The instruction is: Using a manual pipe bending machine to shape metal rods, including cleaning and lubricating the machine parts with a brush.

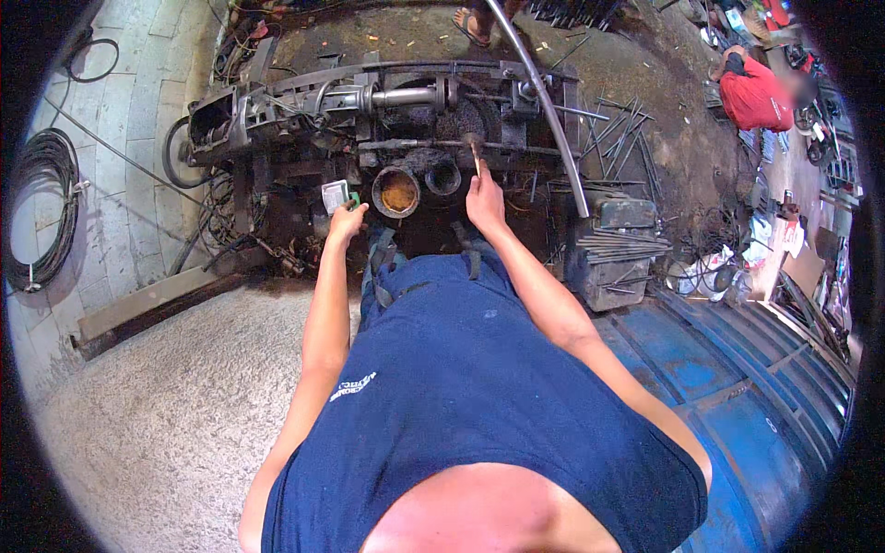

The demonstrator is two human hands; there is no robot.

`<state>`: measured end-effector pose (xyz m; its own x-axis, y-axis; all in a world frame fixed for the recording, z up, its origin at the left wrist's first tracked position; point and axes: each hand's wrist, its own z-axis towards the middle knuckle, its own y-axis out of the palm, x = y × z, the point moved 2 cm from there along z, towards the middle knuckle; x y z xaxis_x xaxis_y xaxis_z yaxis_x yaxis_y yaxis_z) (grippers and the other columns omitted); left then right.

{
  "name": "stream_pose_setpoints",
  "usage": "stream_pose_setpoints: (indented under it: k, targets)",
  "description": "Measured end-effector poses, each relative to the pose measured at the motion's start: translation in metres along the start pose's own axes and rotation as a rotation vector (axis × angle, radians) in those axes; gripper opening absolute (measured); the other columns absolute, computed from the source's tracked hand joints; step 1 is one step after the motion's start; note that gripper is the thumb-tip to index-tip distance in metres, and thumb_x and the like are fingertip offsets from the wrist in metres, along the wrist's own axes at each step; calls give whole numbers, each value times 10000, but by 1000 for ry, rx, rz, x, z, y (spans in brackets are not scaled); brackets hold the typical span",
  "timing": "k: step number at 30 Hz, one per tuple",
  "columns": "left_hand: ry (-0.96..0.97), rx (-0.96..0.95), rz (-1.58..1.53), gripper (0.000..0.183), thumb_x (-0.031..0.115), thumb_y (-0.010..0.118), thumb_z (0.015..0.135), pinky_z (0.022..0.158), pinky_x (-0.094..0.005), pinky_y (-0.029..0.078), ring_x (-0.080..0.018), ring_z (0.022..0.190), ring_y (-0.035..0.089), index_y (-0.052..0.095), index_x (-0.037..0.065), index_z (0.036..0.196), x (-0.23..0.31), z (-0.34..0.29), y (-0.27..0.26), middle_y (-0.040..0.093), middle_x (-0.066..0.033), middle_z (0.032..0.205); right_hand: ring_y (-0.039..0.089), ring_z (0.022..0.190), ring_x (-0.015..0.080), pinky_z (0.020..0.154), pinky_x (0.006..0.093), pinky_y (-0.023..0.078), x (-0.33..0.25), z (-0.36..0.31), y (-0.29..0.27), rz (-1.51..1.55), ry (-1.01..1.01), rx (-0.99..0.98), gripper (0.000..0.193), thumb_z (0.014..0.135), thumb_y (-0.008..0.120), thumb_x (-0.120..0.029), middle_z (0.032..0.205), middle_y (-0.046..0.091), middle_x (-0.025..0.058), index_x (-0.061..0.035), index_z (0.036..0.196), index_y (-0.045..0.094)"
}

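In front of me is a greasy machine (pixel 406 96) with a horizontal steel shaft. My right hand (pixel 484 199) is closed around the handle of a small brush (pixel 476 155), whose dark head reaches a blackened bar along the machine's near side. My left hand (pixel 347 222) grips a pale rectangular object with a green edge (pixel 336 195); its exact kind is unclear. Between my hands sits a round container (pixel 378 194) with yellowish-brown contents. Beside it, nearer my right hand, is a smaller dark round container (pixel 443 178).
A long bent metal tube (pixel 546 100) slants across the machine's right end. Thin rods (pixel 619 245) lie over a metal box (pixel 616 284) at right. Coiled cable (pixel 63 207) lies left, on tiles. A person in red (pixel 754 95) is at far right; another person's foot (pixel 471 27) shows beyond.
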<state>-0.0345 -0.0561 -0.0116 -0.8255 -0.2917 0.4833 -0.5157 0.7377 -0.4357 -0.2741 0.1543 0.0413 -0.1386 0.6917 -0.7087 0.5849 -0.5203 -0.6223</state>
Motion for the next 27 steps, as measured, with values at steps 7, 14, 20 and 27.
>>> stream_pose_setpoints:
  k: [7, 14, 20, 27]
  targets:
    - [-30, -7, -17, 573, 305, 652, 844, 505, -280, 458, -147, 580, 623, 475, 33, 1317, 0, -2, -2, 654, -79, 895, 602, 809, 447, 699, 545, 465, -14, 8, -2, -35, 30, -15, 403, 925, 428, -136, 853, 619, 282, -19, 1310, 419]
    - [-31, -22, -51, 622, 308, 676, 827, 478, -292, 460, -156, 569, 618, 460, 11, 1329, -10, 8, -2, 623, -69, 771, 596, 840, 456, 752, 544, 462, -41, 35, -6, 14, -54, 116, 414, 913, 440, -137, 891, 616, 287, -32, 1313, 418]
    - [-22, -21, -53, 626, 304, 689, 813, 456, -277, 447, -150, 535, 602, 473, -1, 1315, -12, 9, 0, 609, -62, 739, 587, 903, 468, 807, 543, 455, -69, 77, 0, 21, -116, 231, 395, 912, 423, -160, 959, 614, 293, -28, 1284, 441]
    - [-25, -31, -73, 632, 297, 684, 816, 460, -274, 446, -146, 542, 607, 463, -13, 1321, -8, 6, -3, 612, -63, 739, 606, 874, 438, 783, 513, 464, -29, 3, -10, 119, -97, -20, 401, 894, 463, -133, 900, 615, 299, -17, 1277, 474]
